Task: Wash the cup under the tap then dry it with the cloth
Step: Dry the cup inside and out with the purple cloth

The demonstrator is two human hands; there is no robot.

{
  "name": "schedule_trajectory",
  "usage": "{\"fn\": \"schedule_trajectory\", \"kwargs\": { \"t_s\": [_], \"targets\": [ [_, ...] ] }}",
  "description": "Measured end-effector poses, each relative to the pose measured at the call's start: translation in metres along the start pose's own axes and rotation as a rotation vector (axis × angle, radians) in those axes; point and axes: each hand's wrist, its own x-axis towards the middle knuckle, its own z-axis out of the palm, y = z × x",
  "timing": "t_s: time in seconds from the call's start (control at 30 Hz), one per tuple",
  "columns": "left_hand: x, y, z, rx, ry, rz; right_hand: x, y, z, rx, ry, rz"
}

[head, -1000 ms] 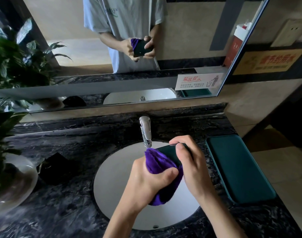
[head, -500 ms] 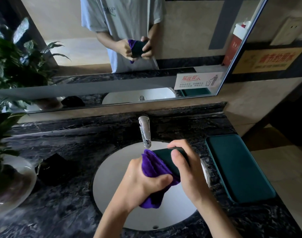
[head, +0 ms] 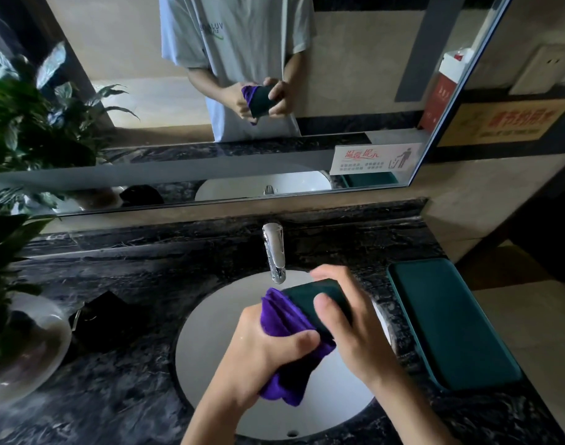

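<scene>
Your right hand [head: 355, 329] grips the cup [head: 313, 297]; your left hand [head: 274, 351] squeezes the cloth [head: 284, 319]. Rub all around, turning the cup slowly.

Hands, cup and cloth held over the sink, in front of the tap.

The sink [head: 210, 332] is set into the table [head: 130, 396]; the tap [head: 274, 252] stands behind it at mid-width, its spout reaching over the bowl; the cup [head: 310, 295] is held above the bowl just in front of the spout, the right hand [head: 348, 322] on its right side; the cloth [head: 284, 322] lies against the cup's left end, with the left hand [head: 268, 351] around it; a tray [head: 451, 319] lies on the table right of the sink; a potted plant [head: 14, 284] stands at the far left; a mirror [head: 114, 91] hangs behind the table.
</scene>
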Motion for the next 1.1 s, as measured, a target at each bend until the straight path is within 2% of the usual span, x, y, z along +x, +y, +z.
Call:
{"fn": "schedule_trajectory", "kwargs": {
  "t_s": [0.07,0.17,0.2,0.23,0.3,0.4,0.47,0.53,0.57,0.63,0.7,0.73,0.77,0.83,0.9,0.97,1.03,1.1],
  "targets": [
    [-0.002,0.008,0.007,0.305,0.053,0.062,0.003,0.001,0.004,0.127,0.094,0.142],
    [0.0,0.005,0.012,0.731,-0.038,0.215,0.008,0.0,0.002,0.391,0.024,0.649],
    [0.0,0.005,0.011,0.749,-0.082,0.235,0.008,0.001,0.0,0.412,-0.032,0.756],
    [0.0,0.003,0.008,0.697,-0.112,0.235,0.008,0.002,-0.001,0.387,-0.063,0.786],
    [-0.001,0.001,0.004,0.41,-0.129,0.177,0.007,0.0,-0.002,0.27,-0.059,0.654],
    [0.002,-0.007,-0.002,-0.116,-0.097,0.038,0.002,-0.004,-0.003,0.125,-0.069,0.319],
    [0.005,-0.01,-0.008,-0.319,-0.086,-0.058,-0.004,-0.001,-0.004,0.006,-0.08,0.092],
    [0.005,-0.003,-0.009,-0.212,-0.061,-0.053,-0.008,0.0,-0.001,-0.07,-0.002,-0.012],
    [0.005,0.001,-0.007,-0.052,-0.028,-0.015,-0.007,0.0,0.003,-0.04,0.05,0.018],
    [0.001,0.012,0.002,0.286,-0.009,0.06,-0.003,-0.004,0.007,0.177,0.106,0.26],
    [0.0,0.011,0.01,0.627,-0.05,0.173,0.002,-0.002,0.004,0.383,0.032,0.638],
    [-0.001,0.012,0.013,0.696,-0.084,0.2,0.003,0.0,0.001,0.399,-0.038,0.76],
    [-0.001,0.006,0.011,0.681,-0.098,0.206,0.005,-0.001,-0.002,0.356,-0.1,0.795],
    [-0.001,-0.002,0.006,0.451,-0.059,0.147,0.006,-0.003,-0.006,0.249,-0.147,0.654],
    [0.001,-0.009,-0.001,0.145,0.013,0.05,0.005,-0.003,-0.007,0.149,-0.139,0.396],
    [0.002,-0.011,-0.004,-0.093,-0.011,-0.061,0.001,0.002,-0.007,0.01,-0.118,0.127],
    [0.002,-0.006,-0.003,-0.031,-0.047,-0.08,0.0,0.007,0.0,-0.005,-0.04,0.053],
    [0.002,-0.001,0.002,0.296,-0.002,-0.025,0.004,0.009,0.006,0.174,0.063,0.234]
  ]
}}
